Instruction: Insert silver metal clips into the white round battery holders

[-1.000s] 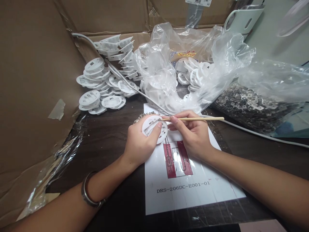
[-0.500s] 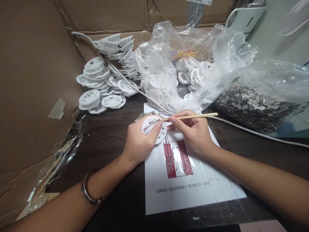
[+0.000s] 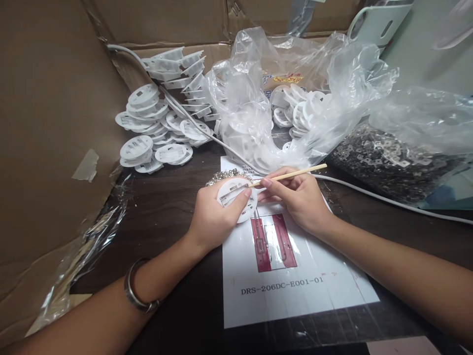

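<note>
My left hand (image 3: 212, 214) clamps a white disc (image 3: 246, 213); my right hand (image 3: 305, 199) pinches a wooden stick (image 3: 301, 172) against it.

The disc (image 3: 235, 191) near the centre is plain white, and the stick (image 3: 301, 172) meeting its rim at 2 o'clock is pale straw yellow. Toward 6 o'clock, the sheet (image 3: 266, 305) is white, with two deep red bands flanking a white strip, grey linework and dark lettering. The tabletop (image 3: 173, 197) is dark brown. At 10 o'clock the piled parts (image 3: 172, 154) are white; at 9 o'clock the cardboard (image 3: 48, 128) is dull tan. Toward 3 o'clock, the metal pieces (image 3: 384, 158) mix silver with near-black. The bracelet (image 3: 130, 292) at 7 o'clock is greyish silver.
</note>
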A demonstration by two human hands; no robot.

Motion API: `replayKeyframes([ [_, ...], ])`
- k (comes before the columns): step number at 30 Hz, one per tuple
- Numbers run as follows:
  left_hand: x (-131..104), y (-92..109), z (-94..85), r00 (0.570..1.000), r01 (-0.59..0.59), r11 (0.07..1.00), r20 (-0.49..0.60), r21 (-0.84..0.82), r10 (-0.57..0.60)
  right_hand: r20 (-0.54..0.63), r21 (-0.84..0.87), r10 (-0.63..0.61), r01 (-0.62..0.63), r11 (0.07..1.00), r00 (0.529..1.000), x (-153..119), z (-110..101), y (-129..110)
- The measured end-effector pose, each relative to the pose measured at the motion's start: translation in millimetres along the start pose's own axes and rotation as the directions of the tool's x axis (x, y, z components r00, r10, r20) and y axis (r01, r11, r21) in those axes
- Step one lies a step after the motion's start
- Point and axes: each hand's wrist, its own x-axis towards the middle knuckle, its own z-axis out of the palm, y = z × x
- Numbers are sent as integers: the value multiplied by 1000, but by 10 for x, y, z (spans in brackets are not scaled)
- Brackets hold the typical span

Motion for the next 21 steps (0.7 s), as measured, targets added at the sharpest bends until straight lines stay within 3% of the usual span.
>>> replayKeyframes([
  [13, -7, 5, 3, 1000, -15, 999, 5, 41, 15, -37, -61, -21, 19, 998, 999, -38, 44, -23],
  [21, -17, 4, 12, 999, -45, 988, 15, 150, 43, -65, -199, -141, 126, 972, 988, -98, 89, 22],
])
